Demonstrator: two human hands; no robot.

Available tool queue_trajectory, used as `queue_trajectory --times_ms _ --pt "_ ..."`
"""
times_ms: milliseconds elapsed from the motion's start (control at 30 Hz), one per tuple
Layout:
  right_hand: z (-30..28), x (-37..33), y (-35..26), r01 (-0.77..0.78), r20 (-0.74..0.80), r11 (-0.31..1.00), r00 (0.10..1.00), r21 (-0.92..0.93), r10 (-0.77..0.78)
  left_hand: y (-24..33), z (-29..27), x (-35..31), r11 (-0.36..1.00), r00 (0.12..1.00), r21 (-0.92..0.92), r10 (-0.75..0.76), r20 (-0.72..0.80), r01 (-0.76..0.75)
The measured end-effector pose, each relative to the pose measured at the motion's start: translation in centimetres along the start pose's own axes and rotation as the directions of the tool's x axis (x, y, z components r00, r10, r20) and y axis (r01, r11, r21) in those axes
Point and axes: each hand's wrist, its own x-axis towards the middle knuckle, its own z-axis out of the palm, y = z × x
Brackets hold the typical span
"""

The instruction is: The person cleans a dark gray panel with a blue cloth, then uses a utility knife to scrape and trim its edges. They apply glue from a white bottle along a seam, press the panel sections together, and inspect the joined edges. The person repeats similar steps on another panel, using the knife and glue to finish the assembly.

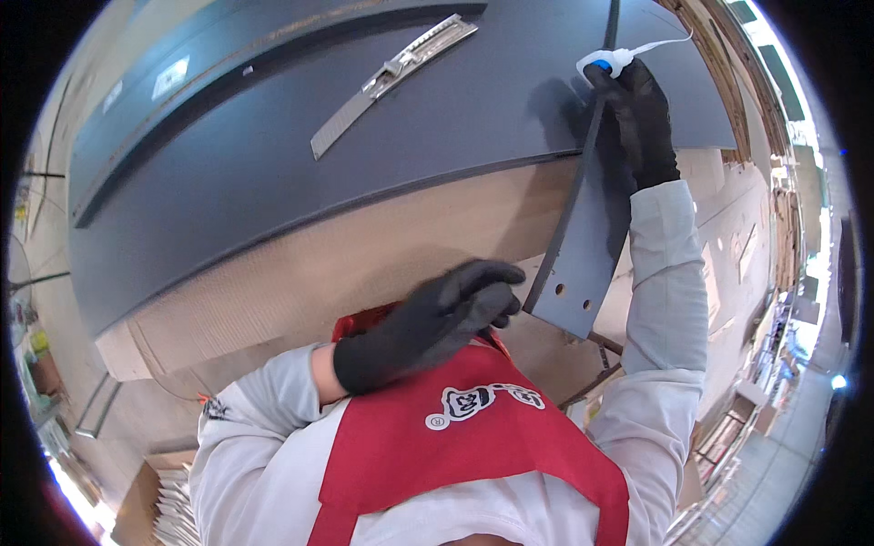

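My right hand [642, 118], in a black glove, is closed on a small white piece with a blue spot and a thin white tail [621, 60]; its exact kind cannot be told. That hand sits against a long dark grey board strip [575, 278], whose near end has two round holes. The strip's far part lies over a large dark grey panel [273, 173]. In front of my body, my left hand [442, 314], also black-gloved and slightly blurred, has its fingers loosely bent and apart, with nothing visible in them. Its fingertips are just left of the strip's near end.
A long flat silver metal piece with a slotted mechanism [393, 82] lies on the panel. Behind it runs another dark strip [218, 86]. Brown cardboard [364, 223] shows under the panel's near edge. A carton [150, 496] with stacked pieces stands at lower left.
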Motion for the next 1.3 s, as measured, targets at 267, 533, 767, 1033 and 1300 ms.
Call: queue_trajectory --times_ms 267,533,767,1033,1300 --pt "0.2 0.6 1.4 -0.013 0.094 0.975 0.995 -0.222 0.034 -5.5 4.6 6.2 0.541 0.961 -0.806 -0.016 0.275 0.240" --pt "0.6 0.8 0.5 0.064 0.131 0.884 0.991 -0.464 -0.003 -5.6 6.3 7.7 0.315 0.934 -0.907 0.130 0.334 0.280" --pt "0.6 0.4 0.9 0.104 0.134 0.894 0.990 -0.436 -0.050 -4.9 6.9 7.9 0.378 0.959 -0.890 0.021 0.283 0.255" --pt "0.3 1.0 2.0 0.254 0.179 0.799 0.966 -0.544 -0.186 -6.6 7.0 8.4 0.394 0.961 -0.889 0.044 0.271 0.233" --pt "0.9 0.6 0.1 0.095 0.068 0.903 0.995 -0.418 -0.073 -7.1 6.8 8.7 0.331 0.932 -0.904 0.145 0.333 0.271"
